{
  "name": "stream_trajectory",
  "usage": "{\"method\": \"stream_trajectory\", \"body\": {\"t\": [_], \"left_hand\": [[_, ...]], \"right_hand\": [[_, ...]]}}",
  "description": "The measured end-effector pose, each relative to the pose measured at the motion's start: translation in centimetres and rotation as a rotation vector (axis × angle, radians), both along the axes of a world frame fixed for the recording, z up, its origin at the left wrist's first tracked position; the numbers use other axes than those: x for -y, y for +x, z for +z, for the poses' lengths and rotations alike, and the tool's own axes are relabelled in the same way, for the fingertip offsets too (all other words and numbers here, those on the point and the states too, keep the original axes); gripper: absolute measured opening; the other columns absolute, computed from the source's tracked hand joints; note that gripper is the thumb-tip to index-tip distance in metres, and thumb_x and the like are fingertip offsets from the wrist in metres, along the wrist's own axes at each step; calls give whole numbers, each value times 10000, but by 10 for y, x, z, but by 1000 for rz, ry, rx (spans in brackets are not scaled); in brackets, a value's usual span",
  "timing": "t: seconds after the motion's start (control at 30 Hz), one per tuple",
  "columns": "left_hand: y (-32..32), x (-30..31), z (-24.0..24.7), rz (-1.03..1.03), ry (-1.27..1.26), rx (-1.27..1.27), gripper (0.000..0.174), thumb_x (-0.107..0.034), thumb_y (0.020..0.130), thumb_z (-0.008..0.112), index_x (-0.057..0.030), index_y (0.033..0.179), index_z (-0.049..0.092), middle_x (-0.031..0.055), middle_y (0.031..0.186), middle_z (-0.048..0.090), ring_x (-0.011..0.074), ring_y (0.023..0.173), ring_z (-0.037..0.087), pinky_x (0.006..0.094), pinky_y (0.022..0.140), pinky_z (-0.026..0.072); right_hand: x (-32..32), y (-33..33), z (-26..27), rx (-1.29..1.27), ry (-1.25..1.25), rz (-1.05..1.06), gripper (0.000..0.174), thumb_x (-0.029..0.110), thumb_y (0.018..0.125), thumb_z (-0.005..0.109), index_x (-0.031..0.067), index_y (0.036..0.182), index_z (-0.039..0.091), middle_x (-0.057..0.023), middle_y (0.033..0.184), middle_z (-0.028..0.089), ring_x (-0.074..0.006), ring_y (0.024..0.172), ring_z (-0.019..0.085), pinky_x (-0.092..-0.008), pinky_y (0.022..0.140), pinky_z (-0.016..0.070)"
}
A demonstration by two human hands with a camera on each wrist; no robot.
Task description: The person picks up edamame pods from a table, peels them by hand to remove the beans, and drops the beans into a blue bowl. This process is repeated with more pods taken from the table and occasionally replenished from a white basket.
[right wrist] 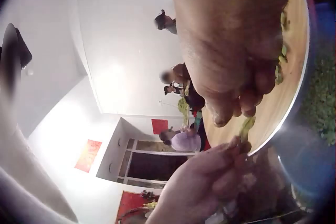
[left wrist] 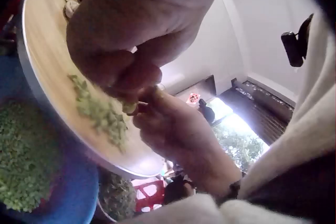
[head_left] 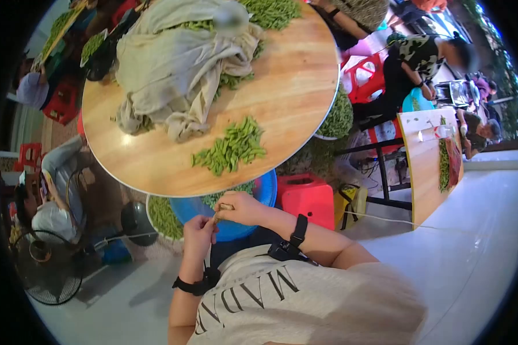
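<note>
Both hands meet in front of the torso, above the near side of a blue basin (head_left: 265, 198) with green shelled beans (left wrist: 26, 155) in it. Between thumb and fingers my left hand (head_left: 198, 234) pinches the lower end of a green bean pod (right wrist: 247, 128). My right hand (head_left: 242, 208), fingers curled, grips at the pod's upper end; its fingers partly hide the pod. Just beyond the basin, a loose pile of green pods (head_left: 233, 146) lies on the round wooden table (head_left: 293, 86).
A beige cloth (head_left: 172, 69) covers more pods on the table. Beside the basin stand a tub of pods (head_left: 166, 217) and a red stool (head_left: 306, 198). A black fan (head_left: 46, 267) is at left. Another wooden table (head_left: 423, 167) stands at right, and people sit around.
</note>
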State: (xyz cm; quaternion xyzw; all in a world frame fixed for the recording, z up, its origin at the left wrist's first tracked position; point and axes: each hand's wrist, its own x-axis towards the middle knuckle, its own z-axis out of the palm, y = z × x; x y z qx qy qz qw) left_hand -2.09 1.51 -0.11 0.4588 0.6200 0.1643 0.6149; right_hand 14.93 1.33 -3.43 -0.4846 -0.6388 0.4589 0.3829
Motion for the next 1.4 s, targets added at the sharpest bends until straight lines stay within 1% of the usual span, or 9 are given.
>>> {"method": "stream_trajectory", "body": {"t": [0.1, 0.37, 0.47, 0.57, 0.63, 0.83, 0.93, 1.23, 1.4], "left_hand": [[11, -2, 7, 24, -30, 104, 171, -103, 840, 513, 6, 709, 525, 44, 568, 525, 71, 399, 422, 207, 360, 313], [31, -3, -4, 102, -182, 211, 75, -80, 809, 526, -22, 763, 536, 35, 589, 526, 62, 390, 373, 195, 362, 272], [28, -2, -34, -80, 11, -103, 70, -68, 790, 529, -2, 811, 544, 58, 618, 553, 82, 397, 428, 212, 365, 321], [24, -3, -55, -137, 73, -348, 126, -39, 774, 532, 19, 885, 547, 89, 651, 581, 123, 435, 514, 242, 377, 380], [16, -5, -67, -92, 48, -404, 176, -23, 765, 531, 25, 933, 550, 119, 683, 600, 149, 480, 566, 263, 405, 422], [11, -10, -68, -43, 115, -479, 264, -31, 776, 534, 14, 1036, 544, 144, 816, 615, 174, 574, 620, 272, 436, 452], [15, -15, -59, -23, 102, -334, 281, -51, 793, 535, 2, 1069, 536, 112, 890, 596, 155, 575, 610, 226, 419, 411], [94, -58, 5, 89, 55, 123, 251, -127, 828, 532, 36, 1017, 563, 55, 876, 595, 113, 624, 588, 183, 462, 374], [121, -69, 10, 229, 61, 250, 236, -131, 832, 536, 27, 1004, 574, 32, 856, 588, 88, 619, 557, 172, 472, 355]], "right_hand": [[-1, 7, 11, -290, -528, 75, 189, 198, 763, 599, 34, 858, 596, -27, 637, 563, -121, 537, 521, -259, 501, 416], [-2, 32, -4, -505, -738, 109, 166, 177, 776, 576, 42, 869, 606, -5, 609, 551, -48, 517, 499, -202, 454, 401], [-1, 29, -31, -359, -579, 101, 178, 174, 760, 582, 43, 877, 606, -30, 605, 559, -149, 543, 553, -273, 501, 443], [4, 30, -61, 219, 73, 24, 129, 139, 713, 556, 21, 753, 590, -136, 642, 571, -310, 610, 566, -403, 594, 456], [-18, 52, -42, 238, -105, 35, 125, 136, 709, 544, 16, 731, 571, -200, 720, 557, -382, 728, 538, -448, 652, 440], [-115, 134, -63, 573, -23, -578, 279, 255, 694, 604, 4, 816, 600, -200, 772, 581, -374, 745, 555, -411, 651, 454], [-131, 141, -72, 654, -298, -396, 271, 241, 681, 608, 11, 824, 604, -217, 821, 579, -365, 784, 556, -407, 672, 455], [-90, 128, -30, 305, -61, -522, 225, 211, 667, 613, 24, 791, 612, -208, 744, 574, -356, 734, 556, -390, 637, 442], [-72, 115, 6, 40, -235, -325, 224, 211, 693, 638, 21, 809, 615, -154, 735, 577, -227, 662, 555, -320, 602, 431]]}}
